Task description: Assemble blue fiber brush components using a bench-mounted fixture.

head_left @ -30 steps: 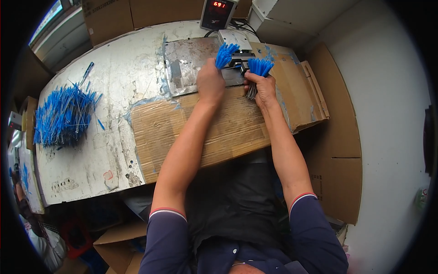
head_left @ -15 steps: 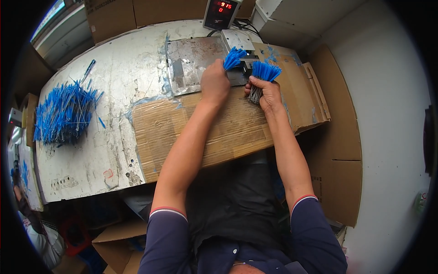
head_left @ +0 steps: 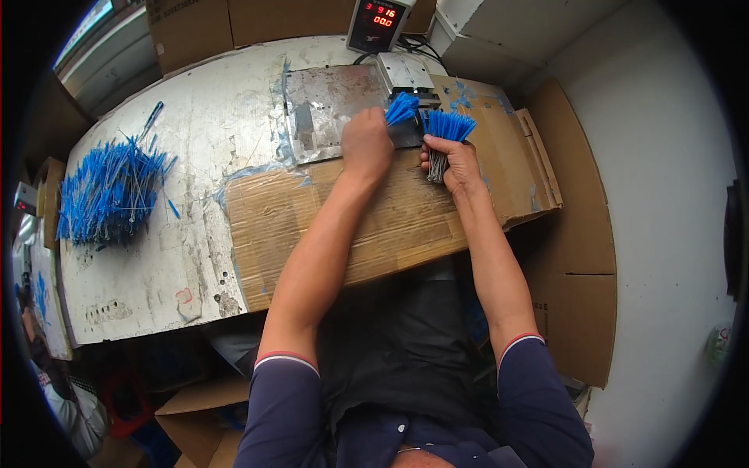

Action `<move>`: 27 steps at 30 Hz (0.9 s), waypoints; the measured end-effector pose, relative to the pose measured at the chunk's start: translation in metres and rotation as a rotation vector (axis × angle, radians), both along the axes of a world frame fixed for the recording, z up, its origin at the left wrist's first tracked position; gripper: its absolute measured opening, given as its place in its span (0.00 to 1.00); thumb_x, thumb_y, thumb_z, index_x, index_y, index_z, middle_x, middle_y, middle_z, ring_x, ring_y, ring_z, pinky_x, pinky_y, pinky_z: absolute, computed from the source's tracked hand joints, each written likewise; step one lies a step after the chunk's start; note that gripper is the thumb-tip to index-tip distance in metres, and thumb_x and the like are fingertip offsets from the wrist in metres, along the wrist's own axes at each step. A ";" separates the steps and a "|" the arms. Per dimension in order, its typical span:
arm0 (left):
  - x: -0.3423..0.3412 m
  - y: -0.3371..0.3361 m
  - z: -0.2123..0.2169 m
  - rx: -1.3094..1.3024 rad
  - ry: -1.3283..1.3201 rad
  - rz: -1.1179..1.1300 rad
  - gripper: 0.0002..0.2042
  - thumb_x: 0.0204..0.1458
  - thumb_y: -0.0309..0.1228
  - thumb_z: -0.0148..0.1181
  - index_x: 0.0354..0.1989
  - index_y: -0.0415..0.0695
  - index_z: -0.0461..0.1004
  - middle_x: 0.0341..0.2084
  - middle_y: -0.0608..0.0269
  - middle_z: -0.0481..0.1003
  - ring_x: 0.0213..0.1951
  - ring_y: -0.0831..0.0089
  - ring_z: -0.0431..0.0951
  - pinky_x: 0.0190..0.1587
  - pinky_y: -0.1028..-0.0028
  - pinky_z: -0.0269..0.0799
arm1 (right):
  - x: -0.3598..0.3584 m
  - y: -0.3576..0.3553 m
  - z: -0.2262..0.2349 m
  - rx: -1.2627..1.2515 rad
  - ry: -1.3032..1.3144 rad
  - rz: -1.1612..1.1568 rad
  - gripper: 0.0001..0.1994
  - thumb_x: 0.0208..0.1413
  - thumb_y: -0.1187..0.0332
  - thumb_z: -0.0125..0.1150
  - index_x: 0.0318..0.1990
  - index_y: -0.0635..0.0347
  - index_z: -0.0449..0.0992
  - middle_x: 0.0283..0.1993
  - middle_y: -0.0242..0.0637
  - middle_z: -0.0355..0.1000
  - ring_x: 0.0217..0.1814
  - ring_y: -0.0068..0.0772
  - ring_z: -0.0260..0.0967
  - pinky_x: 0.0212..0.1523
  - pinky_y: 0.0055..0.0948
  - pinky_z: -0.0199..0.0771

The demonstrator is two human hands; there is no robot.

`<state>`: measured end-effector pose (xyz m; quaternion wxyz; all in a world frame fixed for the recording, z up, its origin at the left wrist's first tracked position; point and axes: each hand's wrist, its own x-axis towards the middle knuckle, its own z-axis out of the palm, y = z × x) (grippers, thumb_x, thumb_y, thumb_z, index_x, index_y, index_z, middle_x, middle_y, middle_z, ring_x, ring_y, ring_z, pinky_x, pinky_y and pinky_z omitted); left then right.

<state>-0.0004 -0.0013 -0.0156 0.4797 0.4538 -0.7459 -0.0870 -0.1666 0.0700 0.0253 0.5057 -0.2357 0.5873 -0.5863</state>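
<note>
My left hand [head_left: 367, 143] is closed round a small bunch of thin blue brushes [head_left: 402, 108], whose blue heads stick out to the right of the fingers. Close beside it, my right hand [head_left: 457, 161] grips a fuller bundle of wire-stemmed blue brushes [head_left: 449, 125], heads up, with bare wire ends hanging below the thumb. Just beyond both bunches stands a small metal device [head_left: 406, 72] on a worn steel plate [head_left: 324, 97]. Whether any brush touches the device, I cannot tell.
A large heap of blue brushes [head_left: 109, 191] lies on the white worktable [head_left: 195, 132], with a pen [head_left: 154, 115] beyond it. A box with red lit digits [head_left: 377, 26] stands at the back. Cardboard [head_left: 343, 226] covers the table's front; a white wall [head_left: 663, 195] rises at right.
The bunch in my left hand has shifted slightly down and right. My right hand's bundle has tilted and moved slightly left. The lit digits on the display have changed.
</note>
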 end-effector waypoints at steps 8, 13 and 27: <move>0.004 -0.003 0.006 0.145 0.245 0.126 0.05 0.54 0.24 0.58 0.38 0.42 0.73 0.31 0.47 0.77 0.36 0.43 0.78 0.38 0.50 0.70 | 0.018 -0.011 0.001 -0.113 0.156 -0.078 0.05 0.49 0.81 0.69 0.30 0.67 0.76 0.26 0.38 0.75 0.22 0.29 0.74 0.20 0.26 0.77; 0.005 -0.004 0.005 0.145 0.234 0.132 0.08 0.51 0.24 0.59 0.40 0.42 0.74 0.32 0.51 0.77 0.36 0.48 0.78 0.39 0.53 0.72 | 0.023 -0.022 0.000 -0.080 0.240 -0.130 0.05 0.49 0.81 0.68 0.30 0.67 0.76 0.24 0.38 0.74 0.20 0.29 0.73 0.17 0.26 0.75; 0.005 -0.001 0.007 0.052 0.221 0.152 0.08 0.50 0.22 0.58 0.39 0.42 0.74 0.29 0.51 0.78 0.36 0.51 0.78 0.42 0.55 0.69 | 0.035 -0.027 0.003 -0.054 0.246 -0.236 0.04 0.48 0.84 0.66 0.29 0.70 0.76 0.23 0.42 0.74 0.17 0.33 0.74 0.15 0.30 0.75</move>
